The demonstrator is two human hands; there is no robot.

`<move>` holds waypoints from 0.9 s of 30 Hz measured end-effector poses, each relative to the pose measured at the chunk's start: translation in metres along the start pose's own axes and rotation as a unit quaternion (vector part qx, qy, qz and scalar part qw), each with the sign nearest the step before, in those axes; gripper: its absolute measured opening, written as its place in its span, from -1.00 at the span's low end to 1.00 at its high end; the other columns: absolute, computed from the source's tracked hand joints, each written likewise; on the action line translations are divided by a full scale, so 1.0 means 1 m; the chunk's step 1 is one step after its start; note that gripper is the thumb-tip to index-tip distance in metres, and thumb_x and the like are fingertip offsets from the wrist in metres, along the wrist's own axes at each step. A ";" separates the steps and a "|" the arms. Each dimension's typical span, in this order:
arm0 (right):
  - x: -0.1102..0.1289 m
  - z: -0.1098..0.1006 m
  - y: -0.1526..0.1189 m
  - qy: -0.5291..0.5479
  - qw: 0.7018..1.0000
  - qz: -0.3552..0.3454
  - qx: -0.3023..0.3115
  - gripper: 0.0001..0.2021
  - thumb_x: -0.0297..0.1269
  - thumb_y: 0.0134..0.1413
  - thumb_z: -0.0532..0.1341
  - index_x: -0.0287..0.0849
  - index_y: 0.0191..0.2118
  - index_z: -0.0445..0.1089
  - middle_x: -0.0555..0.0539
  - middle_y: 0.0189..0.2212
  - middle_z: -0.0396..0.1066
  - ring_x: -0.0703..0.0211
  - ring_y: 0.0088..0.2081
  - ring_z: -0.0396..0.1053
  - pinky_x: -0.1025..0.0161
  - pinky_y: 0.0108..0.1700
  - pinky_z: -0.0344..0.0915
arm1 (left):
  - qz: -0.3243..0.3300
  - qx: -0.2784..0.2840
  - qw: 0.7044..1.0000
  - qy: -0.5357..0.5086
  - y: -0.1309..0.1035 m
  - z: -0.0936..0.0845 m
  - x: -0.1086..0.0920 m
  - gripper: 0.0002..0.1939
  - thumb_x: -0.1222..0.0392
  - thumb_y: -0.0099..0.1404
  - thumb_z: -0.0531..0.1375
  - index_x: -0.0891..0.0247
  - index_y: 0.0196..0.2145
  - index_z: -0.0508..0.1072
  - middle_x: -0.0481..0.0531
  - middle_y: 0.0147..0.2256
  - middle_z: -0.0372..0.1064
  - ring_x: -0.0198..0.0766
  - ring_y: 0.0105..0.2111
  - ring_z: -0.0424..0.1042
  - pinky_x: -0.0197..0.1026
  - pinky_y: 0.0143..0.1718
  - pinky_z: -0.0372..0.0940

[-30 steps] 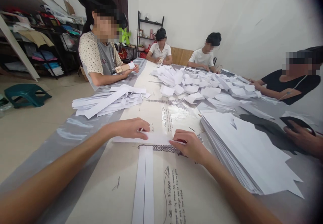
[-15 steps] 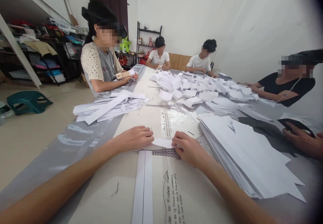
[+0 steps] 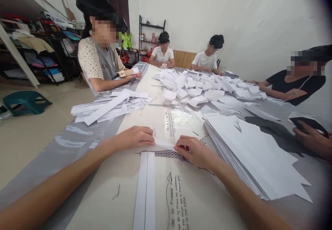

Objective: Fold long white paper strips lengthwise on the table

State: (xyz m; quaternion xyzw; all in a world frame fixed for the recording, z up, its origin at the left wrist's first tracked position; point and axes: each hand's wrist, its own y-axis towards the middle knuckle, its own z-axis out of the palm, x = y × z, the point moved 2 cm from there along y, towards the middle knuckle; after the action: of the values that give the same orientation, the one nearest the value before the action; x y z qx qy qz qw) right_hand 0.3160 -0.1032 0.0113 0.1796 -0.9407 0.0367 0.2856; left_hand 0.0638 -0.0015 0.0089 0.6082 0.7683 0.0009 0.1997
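Note:
Between my hands a narrow white paper strip [image 3: 165, 145] stretches just above the printed tablecloth [image 3: 109, 174]. My left hand [image 3: 140, 135] pinches its left end, the fingers closed together. At the other end, the thumb and fingers of my right hand [image 3: 190, 147] grip the strip. Two long white paper strips [image 3: 145, 188] lie side by side on the cloth, running toward me below my hands. To the right of my right hand rests a thick stack of white paper sheets [image 3: 254, 154].
Left of the cloth's middle lies a pile of paper strips [image 3: 109, 105]. A heap of folded white papers [image 3: 197, 85] covers the far table. Several co-workers sit around it; a co-worker's hand [image 3: 311, 136] is at the right edge. A green stool [image 3: 27, 102] stands on the floor.
The strip between my hands now looks narrower, with its surface tipped or folded. My right hand has shifted slightly left and its fingers have re-gripped. The whole view has moved a little.

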 end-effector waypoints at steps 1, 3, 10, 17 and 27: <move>0.001 0.001 0.000 0.008 1.000 0.005 0.002 -0.70 -0.24 0.39 0.06 -0.13 -0.37 0.42 -0.03 -0.35 0.39 0.24 -0.44 0.28 0.25 -0.40 0.18 | -0.008 -0.001 1.000 -0.015 0.000 -0.002 0.000 -0.63 0.04 0.55 0.01 0.20 -0.24 0.55 0.03 -0.29 0.43 -0.28 -0.31 0.42 -0.24 -0.25 0.23; 0.002 0.002 0.001 0.020 1.000 0.017 0.000 -0.68 -0.23 0.39 0.04 -0.13 -0.39 0.40 -0.03 -0.36 0.39 0.25 -0.45 0.25 0.26 -0.41 0.17 | -0.026 0.003 0.999 -0.045 0.002 -0.006 0.000 -0.62 0.02 0.54 0.03 0.22 -0.28 0.56 0.02 -0.31 0.44 -0.28 -0.32 0.42 -0.25 -0.26 0.23; -0.003 0.000 0.000 0.067 0.996 0.057 0.002 -0.67 -0.13 0.31 0.13 -0.14 -0.44 0.45 -0.05 -0.36 0.43 0.22 -0.46 0.29 0.21 -0.39 0.25 | -0.082 0.018 0.984 -0.159 0.003 -0.009 0.012 -0.70 0.01 0.44 0.18 0.23 -0.31 0.59 0.02 -0.32 0.48 -0.32 -0.40 0.43 -0.28 -0.32 0.24; -0.004 -0.003 -0.002 0.101 0.990 0.096 0.019 -0.65 -0.03 0.21 0.23 -0.14 -0.48 0.52 -0.06 -0.36 0.46 0.28 -0.51 0.26 0.26 -0.49 0.21 | -0.130 0.023 0.968 -0.215 -0.002 -0.007 0.022 -0.71 -0.01 0.35 0.27 0.28 -0.36 0.58 0.01 -0.36 0.46 -0.34 -0.42 0.41 -0.30 -0.35 0.23; -0.010 -0.001 0.000 0.120 0.987 0.110 -0.002 -0.74 -0.12 0.22 0.22 -0.10 -0.09 0.53 -0.03 -0.44 0.50 0.20 -0.48 0.35 0.24 -0.42 0.29 | -0.112 0.010 0.984 -0.136 0.000 -0.003 0.020 -0.57 -0.03 0.48 0.10 0.28 -0.47 0.40 -0.04 -0.40 0.29 -0.34 -0.43 0.30 -0.27 -0.37 0.12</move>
State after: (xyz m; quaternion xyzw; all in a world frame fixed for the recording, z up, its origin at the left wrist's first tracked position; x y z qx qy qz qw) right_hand 0.3239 -0.0999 0.0067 0.0685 -0.9135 0.0873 0.3915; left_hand 0.0594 0.0177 0.0056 0.5142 0.7973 -0.1122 0.2954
